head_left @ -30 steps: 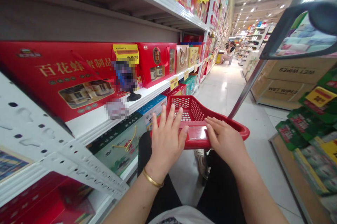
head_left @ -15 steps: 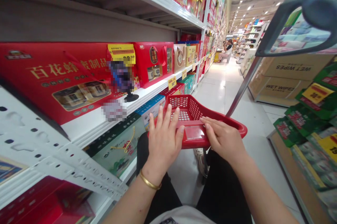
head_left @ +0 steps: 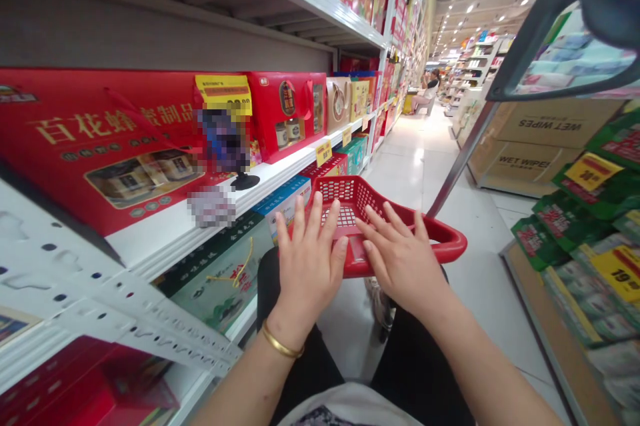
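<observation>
A red plastic shopping basket (head_left: 453, 244) with a perforated bottom is in front of my knees, and no goods show in the visible part of it. Over its near left edge, my left hand (head_left: 307, 256) lies flat with the fingers spread, a gold bangle on its wrist. My right hand (head_left: 403, 249) is spread over the near rim, right of the middle, palm down. Neither hand holds anything. Whether the palms rest on the rim or hover just above it, I cannot tell. A grey metal pole (head_left: 463, 156) with a dark grey handle (head_left: 525, 46) rises behind the basket.
White shelving (head_left: 165, 253) runs along the left, bearing a large red gift box (head_left: 55, 146) and several smaller ones. A blurred item on a black stand (head_left: 245, 181) is on the shelf edge. At right are cartons (head_left: 525, 163) and green packs (head_left: 560, 219). A person (head_left: 427, 89) sits down the aisle.
My right hand has fanned its fingers apart and turned them inward over the basket rim. The left hand keeps its spread pose. The view has shifted slightly.
</observation>
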{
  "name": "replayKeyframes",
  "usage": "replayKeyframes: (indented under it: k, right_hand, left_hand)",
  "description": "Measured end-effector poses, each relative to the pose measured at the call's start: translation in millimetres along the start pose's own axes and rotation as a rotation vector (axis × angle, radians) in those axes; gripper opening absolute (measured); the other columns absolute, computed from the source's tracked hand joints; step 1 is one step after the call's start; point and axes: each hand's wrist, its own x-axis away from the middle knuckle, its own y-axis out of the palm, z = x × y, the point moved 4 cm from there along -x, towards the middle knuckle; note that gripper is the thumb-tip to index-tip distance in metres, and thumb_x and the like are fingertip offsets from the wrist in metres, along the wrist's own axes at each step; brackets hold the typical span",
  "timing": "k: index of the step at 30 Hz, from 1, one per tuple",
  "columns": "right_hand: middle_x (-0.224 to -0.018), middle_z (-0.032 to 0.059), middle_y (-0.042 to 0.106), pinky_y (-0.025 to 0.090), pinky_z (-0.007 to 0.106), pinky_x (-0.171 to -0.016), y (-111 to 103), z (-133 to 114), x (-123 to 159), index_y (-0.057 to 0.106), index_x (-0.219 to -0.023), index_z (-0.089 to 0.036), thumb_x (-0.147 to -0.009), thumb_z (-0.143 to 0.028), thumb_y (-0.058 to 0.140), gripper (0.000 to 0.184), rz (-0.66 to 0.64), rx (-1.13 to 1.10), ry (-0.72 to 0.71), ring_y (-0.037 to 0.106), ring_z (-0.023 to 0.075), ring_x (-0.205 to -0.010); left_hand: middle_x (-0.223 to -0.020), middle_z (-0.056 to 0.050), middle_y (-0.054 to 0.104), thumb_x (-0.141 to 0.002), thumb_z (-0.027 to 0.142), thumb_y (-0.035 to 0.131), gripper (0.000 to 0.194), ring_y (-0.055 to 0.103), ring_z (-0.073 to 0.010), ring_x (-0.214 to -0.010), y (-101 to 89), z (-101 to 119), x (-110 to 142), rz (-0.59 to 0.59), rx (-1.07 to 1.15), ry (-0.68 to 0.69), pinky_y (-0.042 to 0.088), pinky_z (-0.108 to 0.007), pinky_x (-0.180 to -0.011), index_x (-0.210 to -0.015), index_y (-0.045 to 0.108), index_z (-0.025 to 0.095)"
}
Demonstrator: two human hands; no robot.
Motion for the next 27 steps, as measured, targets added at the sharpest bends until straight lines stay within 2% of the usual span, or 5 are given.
replayKeyframes:
  k: [4,10,17,23,27]
  right_hand:
    - [-0.155,0.0051,0.051,0.022,0.071,-0.121,2,9,10,0.060,-0.141,-0.027,-0.102,-0.031,0.048,0.041,0.185,0.066,0.150,0.038,0.0364,-0.150]
    - [-0.147,0.0048,0.059,0.019,0.059,-0.128,11,-17,10,0.062,-0.138,-0.025,-0.097,-0.025,0.057,0.042,0.384,-0.015,-0.005,0.051,0.0272,-0.142]
    - [-0.149,0.0061,0.058,0.026,0.065,-0.122,11,32,33,0.062,-0.139,-0.030,-0.095,-0.023,0.055,0.046,0.529,-0.018,0.132,0.049,0.0323,-0.143]
    - [-0.150,0.0028,0.057,0.027,0.061,-0.124,17,-17,19,0.058,-0.143,-0.030,-0.094,-0.026,0.057,0.050,0.440,0.018,-0.005,0.040,0.0322,-0.149]
    - [-0.145,0.0017,0.061,0.024,0.061,-0.125,22,-8,25,0.061,-0.138,-0.032,-0.093,-0.029,0.059,0.046,0.492,0.051,-0.112,0.050,0.0302,-0.143]
  left_hand:
    - [-0.170,-0.004,0.023,-0.106,0.042,0.040,0.057,0.012,-0.0343,-0.159,-1.4,5,-1,-0.037,0.000,0.033,0.006,-0.067,-0.126,-0.160,0.036,0.027]
    - [-0.169,-0.006,0.026,-0.106,0.044,0.041,0.057,0.016,-0.0314,-0.159,-2.4,0,1,-0.044,-0.030,0.096,0.008,-0.062,-0.128,-0.159,0.038,0.024]
    - [-0.167,-0.005,0.031,-0.103,0.051,0.045,0.061,0.019,-0.0314,-0.158,2.7,4,9,-0.051,-0.031,0.138,0.002,-0.061,-0.129,-0.158,0.041,0.023]
    - [-0.167,-0.004,0.032,-0.105,0.040,0.042,0.054,0.020,-0.0306,-0.158,4.4,3,7,-0.032,-0.029,0.068,0.006,-0.061,-0.128,-0.158,0.041,0.025]
    - [-0.167,-0.005,0.032,-0.106,0.038,0.040,0.053,0.019,-0.0307,-0.158,3.0,1,9,-0.035,-0.039,0.060,0.006,-0.062,-0.128,-0.157,0.043,0.023]
